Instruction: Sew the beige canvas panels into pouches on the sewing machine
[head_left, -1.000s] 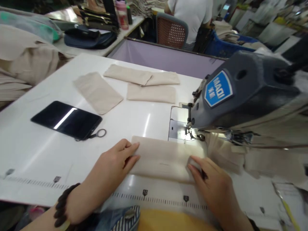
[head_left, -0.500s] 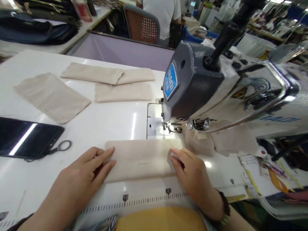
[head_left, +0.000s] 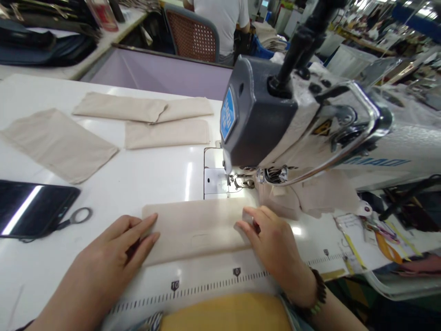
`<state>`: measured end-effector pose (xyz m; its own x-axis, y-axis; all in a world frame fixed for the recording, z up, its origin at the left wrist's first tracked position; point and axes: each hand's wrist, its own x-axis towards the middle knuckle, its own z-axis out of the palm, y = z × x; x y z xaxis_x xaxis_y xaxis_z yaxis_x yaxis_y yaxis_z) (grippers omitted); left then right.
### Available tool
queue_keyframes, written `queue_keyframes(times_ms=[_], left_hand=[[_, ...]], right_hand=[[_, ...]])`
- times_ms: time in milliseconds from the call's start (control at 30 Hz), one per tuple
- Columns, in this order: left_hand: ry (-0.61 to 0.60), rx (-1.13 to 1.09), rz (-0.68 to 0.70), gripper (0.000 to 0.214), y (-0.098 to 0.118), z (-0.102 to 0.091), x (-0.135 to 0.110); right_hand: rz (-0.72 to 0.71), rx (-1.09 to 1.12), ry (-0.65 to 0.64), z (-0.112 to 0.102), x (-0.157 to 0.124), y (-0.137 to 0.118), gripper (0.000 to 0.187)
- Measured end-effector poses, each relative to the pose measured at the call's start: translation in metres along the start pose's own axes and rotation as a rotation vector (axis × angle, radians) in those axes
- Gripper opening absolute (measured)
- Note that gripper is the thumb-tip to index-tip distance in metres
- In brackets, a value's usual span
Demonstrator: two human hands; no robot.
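Note:
A folded beige fabric piece [head_left: 193, 230] lies flat on the white table, just in front of the sewing machine's needle plate [head_left: 215, 181]. At its left end, the thumb and index finger of my left hand [head_left: 115, 257] close on the edge. My right hand [head_left: 272, 243] pinches the opposite end between thumb and fingertips. The sewing machine [head_left: 258, 115] stands beyond, its presser foot [head_left: 244, 182] behind the fabric's back edge. A faint line marks the cloth near its middle.
More folded beige pieces [head_left: 168, 134] and a flat beige piece [head_left: 62, 145] lie behind to the left. A phone [head_left: 34, 207] with a ring strap is at left. Beige fabric [head_left: 324, 193] sits under the machine arm. A ruler scale [head_left: 206, 287] runs along the front. A person [head_left: 223, 27] sits beyond.
The view has shifted slightly, moving the machine and table things left in the picture. Both hands stay on the ends of the fabric, which is tilted slightly more.

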<state>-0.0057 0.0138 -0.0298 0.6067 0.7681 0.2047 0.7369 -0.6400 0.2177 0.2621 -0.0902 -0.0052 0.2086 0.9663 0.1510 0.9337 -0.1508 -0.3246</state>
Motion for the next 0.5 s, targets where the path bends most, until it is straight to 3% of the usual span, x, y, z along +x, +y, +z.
queue_keyframes(times_ms=[100, 167, 300, 400, 500], left_hand=[[0.017, 0.039, 0.038, 0.040, 0.003, -0.003, 0.004], [0.018, 0.051, 0.154, 0.039, 0.006, -0.008, 0.009], [-0.134, -0.085, 0.511, 0.043, 0.016, -0.020, 0.027], [-0.230, -0.103, 0.509, 0.046, 0.030, -0.024, 0.039], [-0.248, -0.005, 0.454, 0.036, 0.051, -0.023, 0.047]], right_hand=[[0.000, -0.108, -0.003, -0.001, 0.001, 0.001, 0.016], [-0.067, -0.138, 0.026, -0.002, 0.004, 0.002, 0.015], [-0.494, -0.094, -0.007, -0.004, 0.014, 0.000, 0.028], [-0.672, -0.026, -0.176, -0.006, 0.022, -0.006, 0.031], [-0.610, -0.024, -0.214, -0.003, 0.025, -0.015, 0.026]])
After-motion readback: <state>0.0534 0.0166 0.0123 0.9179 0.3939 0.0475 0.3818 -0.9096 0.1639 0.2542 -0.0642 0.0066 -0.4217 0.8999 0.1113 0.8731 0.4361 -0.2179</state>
